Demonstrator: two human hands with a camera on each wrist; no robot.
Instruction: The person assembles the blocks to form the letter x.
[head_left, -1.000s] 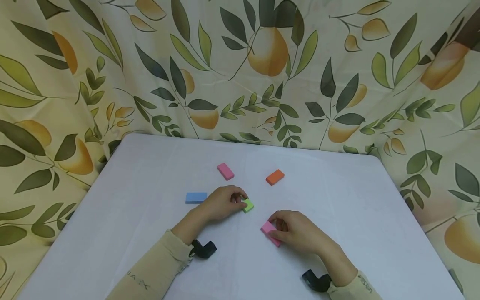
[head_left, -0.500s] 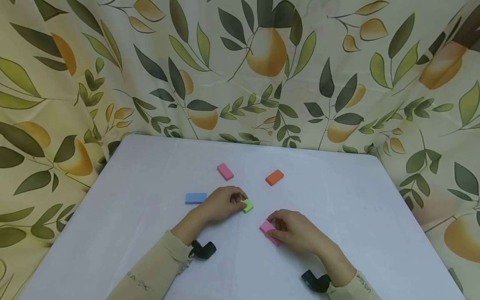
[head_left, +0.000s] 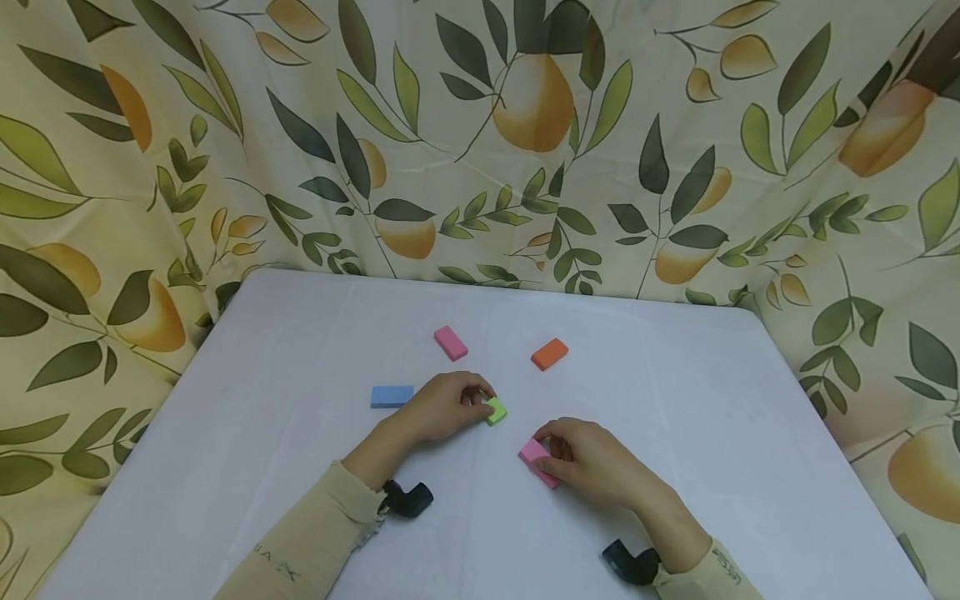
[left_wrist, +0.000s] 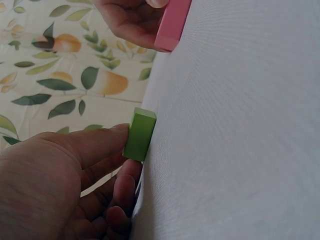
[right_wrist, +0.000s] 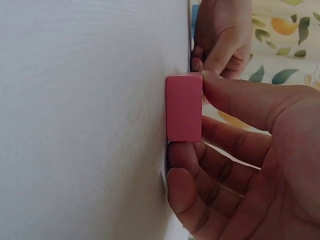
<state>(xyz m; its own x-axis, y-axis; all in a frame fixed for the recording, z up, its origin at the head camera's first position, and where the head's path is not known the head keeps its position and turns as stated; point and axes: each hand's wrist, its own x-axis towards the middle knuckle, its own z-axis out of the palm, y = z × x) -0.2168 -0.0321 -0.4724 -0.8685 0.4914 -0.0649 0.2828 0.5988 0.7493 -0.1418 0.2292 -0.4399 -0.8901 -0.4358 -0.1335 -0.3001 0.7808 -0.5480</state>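
Note:
Near the middle of the table, my left hand (head_left: 448, 408) pinches a small green block (head_left: 497, 411) between thumb and fingers. The left wrist view has the green block (left_wrist: 140, 134) right at the white surface, with the thumb along one side. To the right and closer to me, my right hand (head_left: 603, 460) grips a pink block (head_left: 534, 453), its thumb covering part of the top. In the right wrist view the end of that pink block (right_wrist: 184, 108) faces the camera, one long side close against the table. A short gap separates the two held blocks.
A blue block (head_left: 392, 397) lies left of the left wrist, partly behind it. Farther back on the white table (head_left: 300, 333) are another pink block (head_left: 451, 342) and an orange block (head_left: 550, 354). A leaf-and-fruit patterned curtain (head_left: 465, 192) hangs behind the table.
The right hand and its pink block have crept very slightly left and away from me. My left hand, the green block and the other blocks have stayed in place.

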